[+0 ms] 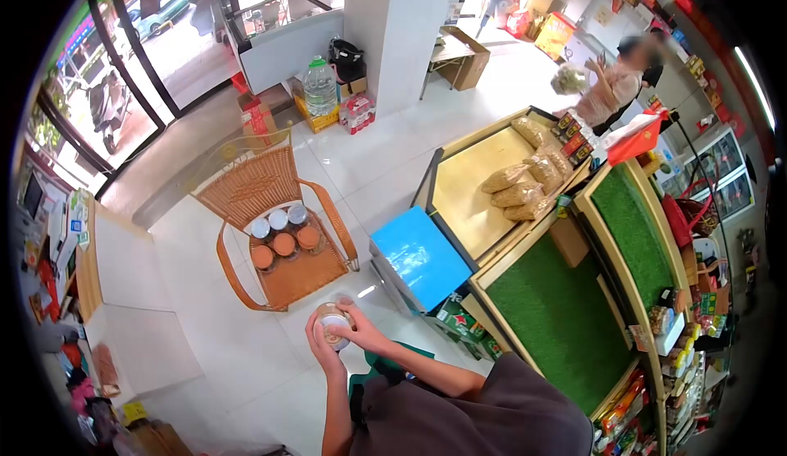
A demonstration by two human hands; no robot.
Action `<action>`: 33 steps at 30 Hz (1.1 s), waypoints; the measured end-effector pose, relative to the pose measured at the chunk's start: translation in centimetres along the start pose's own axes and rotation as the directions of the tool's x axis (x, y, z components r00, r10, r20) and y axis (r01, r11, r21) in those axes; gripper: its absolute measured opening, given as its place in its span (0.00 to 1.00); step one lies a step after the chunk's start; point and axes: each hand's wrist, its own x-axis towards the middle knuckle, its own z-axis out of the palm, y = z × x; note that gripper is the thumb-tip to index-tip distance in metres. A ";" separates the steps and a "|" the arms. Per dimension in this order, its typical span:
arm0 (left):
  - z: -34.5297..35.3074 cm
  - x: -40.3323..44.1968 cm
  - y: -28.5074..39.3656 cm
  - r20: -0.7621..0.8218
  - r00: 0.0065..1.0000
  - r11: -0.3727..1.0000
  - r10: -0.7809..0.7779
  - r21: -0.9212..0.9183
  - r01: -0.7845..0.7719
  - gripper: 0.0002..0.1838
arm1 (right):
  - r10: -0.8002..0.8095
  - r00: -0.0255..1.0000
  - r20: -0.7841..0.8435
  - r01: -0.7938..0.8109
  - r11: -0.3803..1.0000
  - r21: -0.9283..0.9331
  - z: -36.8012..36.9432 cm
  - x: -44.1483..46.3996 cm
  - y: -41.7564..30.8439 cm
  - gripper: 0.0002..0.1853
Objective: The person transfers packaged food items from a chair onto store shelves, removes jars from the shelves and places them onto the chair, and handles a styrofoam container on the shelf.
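Note:
A round, clear jar (pixel 334 325) with a pale label or lid is held between my two hands in front of my body. My left hand (pixel 321 343) wraps round its left side. On the right side, my right hand (pixel 361 330) grips it near the top. Just ahead stands a wicker armchair (pixel 303 285). Several jars rest on its seat: a back row with silver lids (pixel 278 220) and a front row with orange lids (pixel 284 244).
To the right is a blue box top (pixel 420 257) beside a wooden display stand (pixel 459 185) bearing bags of brown goods (pixel 525 181). Green-lined shelves (pixel 557 312) lie nearer. A person (pixel 615 87) stands at the back right. A white counter (pixel 135 349) is at left.

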 end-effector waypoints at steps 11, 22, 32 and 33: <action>-5.0 18.1 -2.5 -0.060 0.984 0.983 -0.168 0.067 0.171 0.20 | 0.276 0.952 -0.133 -0.241 0.942 0.234 6.3 16.3 4.6 0.32; -13.2 30.7 -13.4 -0.154 0.900 0.910 -0.408 0.012 0.414 0.17 | 0.662 0.744 -0.090 -0.546 0.680 0.489 13.0 26.4 15.9 0.26; -22.3 39.7 -20.5 -0.018 0.766 0.735 -0.642 -0.296 0.610 0.23 | 0.620 0.773 -0.133 -0.596 0.782 0.183 20.0 36.7 23.0 0.27; -22.5 40.1 -20.0 -0.069 0.737 0.724 -0.672 -0.271 0.634 0.23 | 0.669 0.736 -0.105 -0.661 0.743 0.103 20.2 37.0 22.9 0.29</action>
